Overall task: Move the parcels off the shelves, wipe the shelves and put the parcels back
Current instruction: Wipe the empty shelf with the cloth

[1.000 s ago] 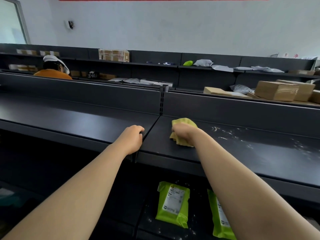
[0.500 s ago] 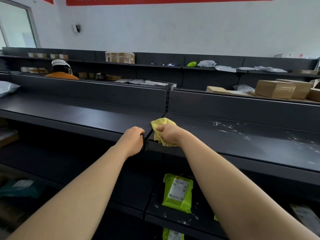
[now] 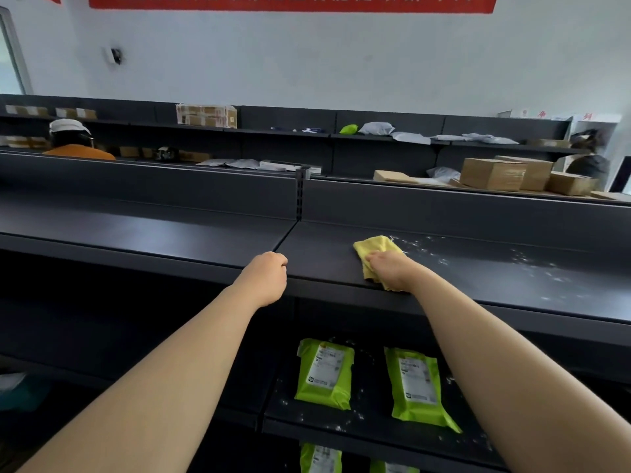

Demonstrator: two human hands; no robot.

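Yellow cloth [image 3: 374, 249], bunched in the grip of the right hand [image 3: 389, 273], presses on the dark top shelf [image 3: 478, 274]. The left hand [image 3: 264, 278] sits curled at that shelf's lip; whether it clasps it, I cannot tell. Two green parcels [image 3: 324, 373] lie on the lower shelf [image 3: 368, 425].

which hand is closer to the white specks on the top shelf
Right. The right hand, gripping the yellow cloth, is just left of the white specks; the left hand is farther left, at the front edge of the shelf.
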